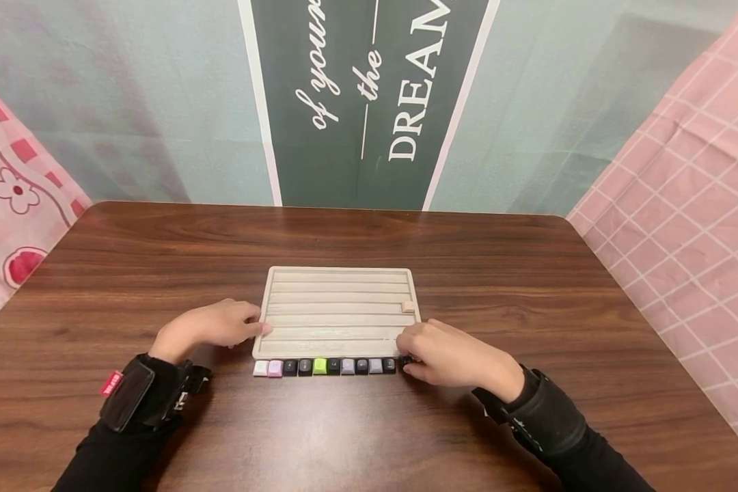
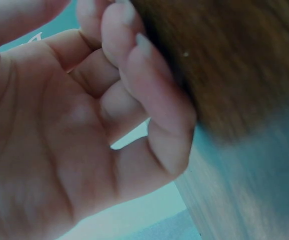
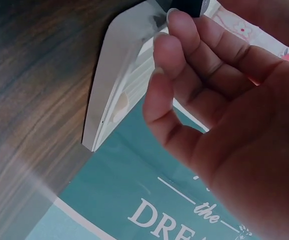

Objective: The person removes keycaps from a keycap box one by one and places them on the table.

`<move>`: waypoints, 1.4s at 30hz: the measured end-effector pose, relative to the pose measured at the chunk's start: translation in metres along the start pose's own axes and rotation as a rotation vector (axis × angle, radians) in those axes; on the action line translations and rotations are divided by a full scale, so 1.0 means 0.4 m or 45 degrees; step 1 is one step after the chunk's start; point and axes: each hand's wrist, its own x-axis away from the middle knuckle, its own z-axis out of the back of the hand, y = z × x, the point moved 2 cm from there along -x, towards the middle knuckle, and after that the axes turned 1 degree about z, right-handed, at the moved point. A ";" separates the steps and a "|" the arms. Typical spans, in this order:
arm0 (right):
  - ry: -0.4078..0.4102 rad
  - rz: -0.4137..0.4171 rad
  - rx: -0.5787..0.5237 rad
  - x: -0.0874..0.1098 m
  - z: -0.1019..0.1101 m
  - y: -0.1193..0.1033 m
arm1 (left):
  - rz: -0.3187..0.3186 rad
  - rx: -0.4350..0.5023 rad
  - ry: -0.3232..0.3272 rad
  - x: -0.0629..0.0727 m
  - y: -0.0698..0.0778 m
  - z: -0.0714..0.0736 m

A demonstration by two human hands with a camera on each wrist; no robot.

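Note:
A cream tray with ridged rows lies on the table. Along its near edge runs a row of keycaps in white, pink, black, lime green and grey. My right hand is at the tray's near right corner, pinching a black keycap at the right end of this row. By the tray's left side is my left hand, its thumb resting on the rim and its other fingers loosely bent beside it. One beige keycap sits on the tray near its right rim.
The brown wood-grain table has a far edge that meets a hanging green cloth with white lettering. Pink patterned cloths hang at the left and right sides.

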 end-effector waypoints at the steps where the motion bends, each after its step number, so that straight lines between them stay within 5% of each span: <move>1: -0.005 0.003 -0.003 0.000 -0.002 0.000 | -0.003 -0.001 0.000 0.000 0.000 0.000; 42: 0.013 -0.045 -0.033 0.004 -0.021 0.007 | -0.017 -0.019 0.014 0.000 -0.001 0.000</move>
